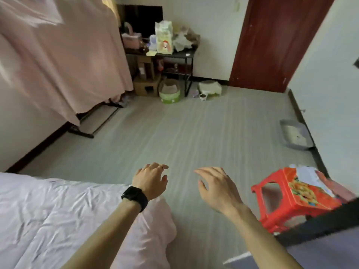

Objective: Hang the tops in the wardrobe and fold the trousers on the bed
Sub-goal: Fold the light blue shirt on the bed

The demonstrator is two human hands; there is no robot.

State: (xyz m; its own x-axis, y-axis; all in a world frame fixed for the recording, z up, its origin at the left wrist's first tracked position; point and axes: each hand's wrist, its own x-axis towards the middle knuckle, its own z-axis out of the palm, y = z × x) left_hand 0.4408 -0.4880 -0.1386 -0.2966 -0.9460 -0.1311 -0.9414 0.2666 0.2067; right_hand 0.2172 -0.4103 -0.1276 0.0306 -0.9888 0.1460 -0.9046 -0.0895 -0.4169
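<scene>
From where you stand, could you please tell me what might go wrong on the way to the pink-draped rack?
1. The rack's black foot bar juts onto the floor past the pink cloth; a foot could catch it.
2. The red stool stands close to the right hand and might get knocked.

Left hand [150, 180]: palm down, fingers loosely spread toward 12 o'clock, holding nothing; black watch [134, 198] on wrist.
Right hand [217, 188]: palm down, fingers relaxed, pointing 11 o'clock, empty.
</scene>
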